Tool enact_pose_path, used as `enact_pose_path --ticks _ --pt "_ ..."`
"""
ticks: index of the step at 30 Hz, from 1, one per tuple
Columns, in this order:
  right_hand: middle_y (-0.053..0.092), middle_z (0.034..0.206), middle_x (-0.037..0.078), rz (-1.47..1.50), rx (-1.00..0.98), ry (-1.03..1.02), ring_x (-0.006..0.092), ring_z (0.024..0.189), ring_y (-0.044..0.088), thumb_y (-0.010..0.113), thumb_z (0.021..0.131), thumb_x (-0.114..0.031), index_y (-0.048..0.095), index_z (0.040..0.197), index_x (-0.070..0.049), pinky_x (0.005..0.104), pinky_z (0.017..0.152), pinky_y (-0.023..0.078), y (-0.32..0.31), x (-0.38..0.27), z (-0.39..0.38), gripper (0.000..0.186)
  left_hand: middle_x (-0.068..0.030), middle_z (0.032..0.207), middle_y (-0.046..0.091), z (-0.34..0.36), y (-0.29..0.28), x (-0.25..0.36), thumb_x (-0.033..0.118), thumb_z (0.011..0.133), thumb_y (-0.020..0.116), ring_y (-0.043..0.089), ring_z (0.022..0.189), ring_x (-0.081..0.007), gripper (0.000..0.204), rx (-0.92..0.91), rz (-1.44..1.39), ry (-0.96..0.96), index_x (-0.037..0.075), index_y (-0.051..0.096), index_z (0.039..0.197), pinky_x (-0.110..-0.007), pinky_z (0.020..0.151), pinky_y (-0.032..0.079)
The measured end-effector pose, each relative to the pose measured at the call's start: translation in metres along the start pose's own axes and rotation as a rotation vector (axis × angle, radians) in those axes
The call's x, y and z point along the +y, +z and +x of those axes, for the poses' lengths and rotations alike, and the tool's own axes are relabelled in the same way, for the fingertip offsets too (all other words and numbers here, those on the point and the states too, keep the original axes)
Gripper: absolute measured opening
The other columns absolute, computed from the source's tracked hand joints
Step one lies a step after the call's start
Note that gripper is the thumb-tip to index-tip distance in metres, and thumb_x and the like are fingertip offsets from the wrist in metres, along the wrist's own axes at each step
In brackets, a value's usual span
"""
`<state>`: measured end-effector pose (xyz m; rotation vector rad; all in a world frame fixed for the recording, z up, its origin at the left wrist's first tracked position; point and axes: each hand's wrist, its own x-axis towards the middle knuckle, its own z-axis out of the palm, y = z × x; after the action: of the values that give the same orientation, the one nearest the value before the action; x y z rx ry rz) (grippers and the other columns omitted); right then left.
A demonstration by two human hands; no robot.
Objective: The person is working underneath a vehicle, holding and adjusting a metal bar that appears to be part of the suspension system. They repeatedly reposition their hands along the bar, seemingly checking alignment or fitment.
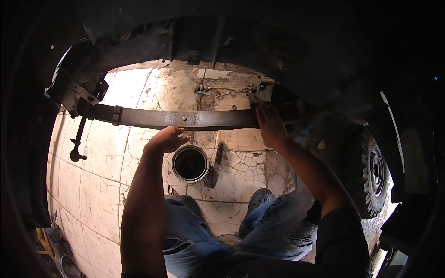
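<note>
A long, gently curved leaf spring (pixel 153 118) runs across the view beneath the dark vehicle body, with a small bolt head (pixel 184 118) at its middle and a metal clip (pixel 117 115) round its left part. My left hand (pixel 168 140) is closed at the spring's near edge, just left of the bolt; its fingertips are partly hidden. Farther right, my right hand (pixel 271 126) grips the spring with fingers laid over its top. The spring's right end disappears into shadow.
On the cracked tile floor stands a round open can (pixel 172 163), beside a wire brush (pixel 218 157). Flattened cardboard (pixel 241 140) lies behind them. A rod with a ball joint (pixel 76 150) hangs at the left. A tyred wheel (pixel 371 171) is at the right.
</note>
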<state>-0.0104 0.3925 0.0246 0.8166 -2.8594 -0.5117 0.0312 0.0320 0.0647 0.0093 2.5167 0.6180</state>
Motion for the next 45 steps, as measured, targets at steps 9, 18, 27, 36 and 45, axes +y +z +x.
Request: enact_pose_path --ticks 9,18,27,36,45 --pt "0.023 0.149 0.026 0.000 -0.065 0.062 0.0382 0.137 0.027 0.066 0.073 -0.014 0.015 0.146 0.004 0.0528 0.112 0.021 -0.001 -0.001 0.016 0.091 -0.0305 0.151 0.012 0.017 0.004 -0.007 0.041 0.084 0.067 0.026 0.137 -0.0437 0.091 0.208 0.017 -0.171 -0.003 0.018 0.146 -0.043 0.109 0.032" --pt "0.022 0.150 0.024 0.055 -0.131 0.015 0.0371 0.140 0.023 0.067 0.073 -0.014 0.015 0.147 0.003 0.0565 0.112 0.020 -0.010 -0.011 -0.003 0.092 -0.0181 0.157 0.001 0.022 0.017 -0.031 0.046 0.085 0.064 0.015 0.143 -0.0372 0.095 0.087 0.102 -0.408 -0.001 0.010 0.148 -0.055 0.108 0.029" --pt "0.020 0.151 0.022 0.048 -0.169 0.082 0.0368 0.139 0.024 0.066 0.073 -0.016 0.016 0.147 0.002 0.0591 0.110 0.021 -0.019 -0.006 0.008 0.091 -0.0158 0.158 -0.005 0.031 0.023 -0.030 0.045 0.085 0.064 0.016 0.143 -0.0370 0.096 0.065 0.120 -0.438 0.002 0.006 0.149 -0.054 0.106 0.032" --pt "0.023 0.148 0.024 0.040 -0.044 0.017 0.0367 0.137 0.026 0.065 0.074 -0.015 0.019 0.144 0.006 0.0534 0.112 0.020 -0.002 -0.008 0.015 0.087 -0.0123 0.158 -0.007 0.029 0.018 -0.028 0.042 0.088 0.059 0.012 0.145 -0.0321 0.091 0.137 0.112 -0.677 0.005 0.004 0.150 -0.054 0.105 0.033" --pt "0.018 0.152 0.024 0.093 -0.165 -0.084 0.0381 0.141 0.020 0.062 0.074 -0.012 0.018 0.145 0.005 0.0508 0.115 0.017 -0.012 -0.012 0.012 0.085 -0.0269 0.154 -0.007 0.053 0.035 -0.068 0.040 0.092 0.052 0.001 0.143 -0.0426 0.086 0.048 0.251 -0.482 -0.004 0.003 0.148 -0.048 0.112 0.026"
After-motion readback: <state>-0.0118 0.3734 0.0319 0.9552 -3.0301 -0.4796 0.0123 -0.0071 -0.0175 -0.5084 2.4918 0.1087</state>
